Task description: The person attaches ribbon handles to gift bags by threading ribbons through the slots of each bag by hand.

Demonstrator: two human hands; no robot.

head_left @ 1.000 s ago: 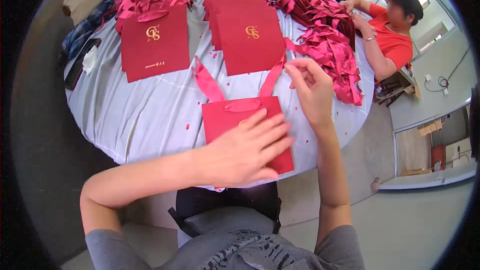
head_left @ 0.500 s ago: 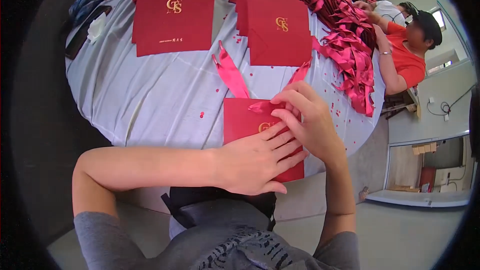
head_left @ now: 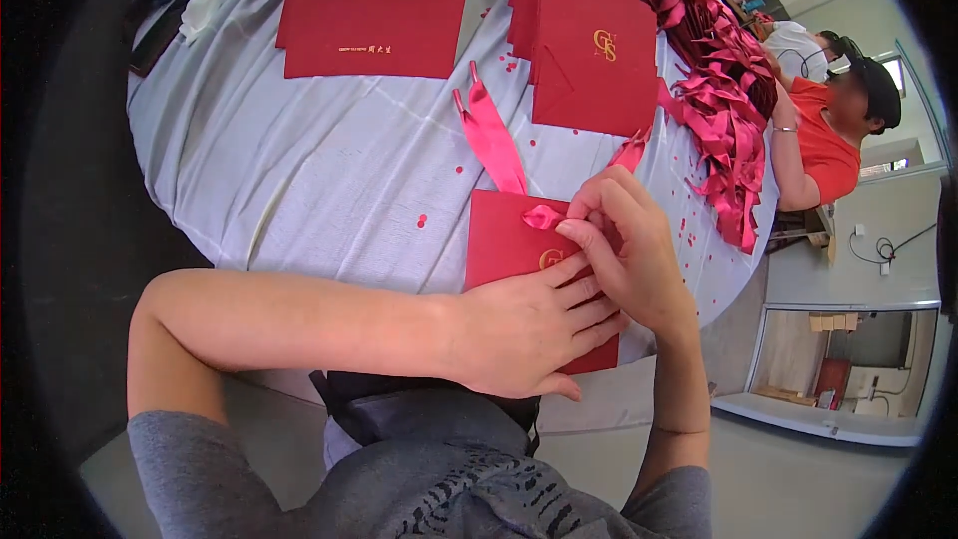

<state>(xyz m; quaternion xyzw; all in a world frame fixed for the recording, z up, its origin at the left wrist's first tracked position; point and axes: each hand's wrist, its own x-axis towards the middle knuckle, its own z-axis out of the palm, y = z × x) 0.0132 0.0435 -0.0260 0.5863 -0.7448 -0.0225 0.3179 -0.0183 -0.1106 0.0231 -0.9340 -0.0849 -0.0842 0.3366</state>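
Flat red paper bag (head_left: 489, 245) lies at near edge of white cloth-covered table (head_left: 334, 205); left hand (head_left: 524, 329) spread flat on it, right hand (head_left: 634, 258) pinching its pink satin ribbon (head_left: 542, 218). Ribbon looks threaded; adjusting seems unfinished.

From afar I make out grey shirt (head_left: 349, 484), short plain sleeves (head_left: 200, 464), bare forearms (head_left: 309, 324) below, dark broken marks (head_left: 439, 504) patterning shirt front.

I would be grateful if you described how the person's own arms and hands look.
The left hand and right hand are bare, with no gloves or watch in view. Short, plain grey sleeves end above the elbows, leaving the forearms uncovered, with no cables on them.
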